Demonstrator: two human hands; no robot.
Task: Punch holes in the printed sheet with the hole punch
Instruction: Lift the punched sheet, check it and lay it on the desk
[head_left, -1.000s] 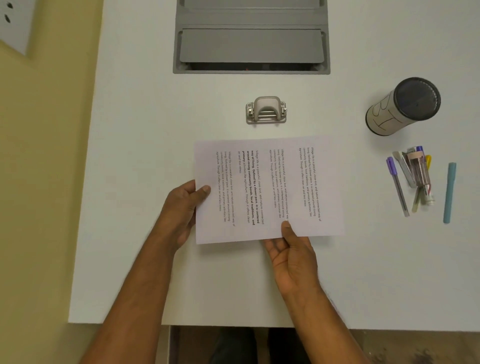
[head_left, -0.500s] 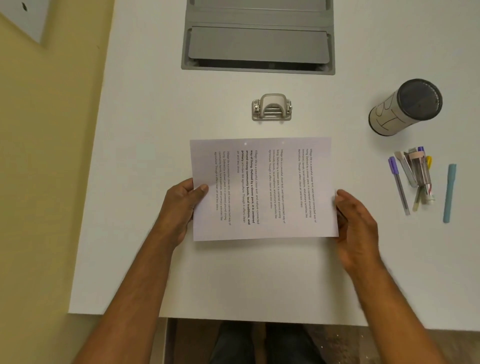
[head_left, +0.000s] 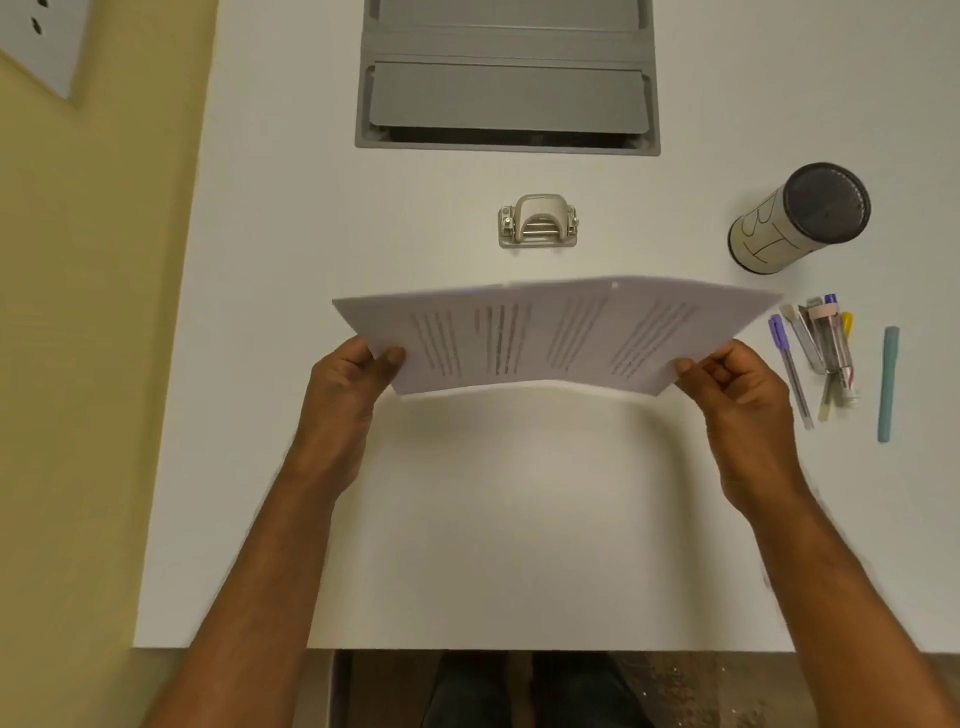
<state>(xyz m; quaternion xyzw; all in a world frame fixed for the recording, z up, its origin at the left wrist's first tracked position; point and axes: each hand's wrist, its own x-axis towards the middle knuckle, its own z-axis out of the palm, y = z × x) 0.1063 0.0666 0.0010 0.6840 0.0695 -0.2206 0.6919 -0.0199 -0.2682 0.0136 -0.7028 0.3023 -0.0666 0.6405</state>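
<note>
left hand (head_left: 349, 384), right hand (head_left: 737, 384) pinch printed sheet (head_left: 545, 332) | print blurred, unreadable

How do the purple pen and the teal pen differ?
The purple pen has a clear barrel under a purple cap; the teal pen is one solid colour. The purple pen lies slanted next to the pen pile; the teal pen lies nearly straight, alone to the right. Both lie flat on the white desk, untouched.
</note>
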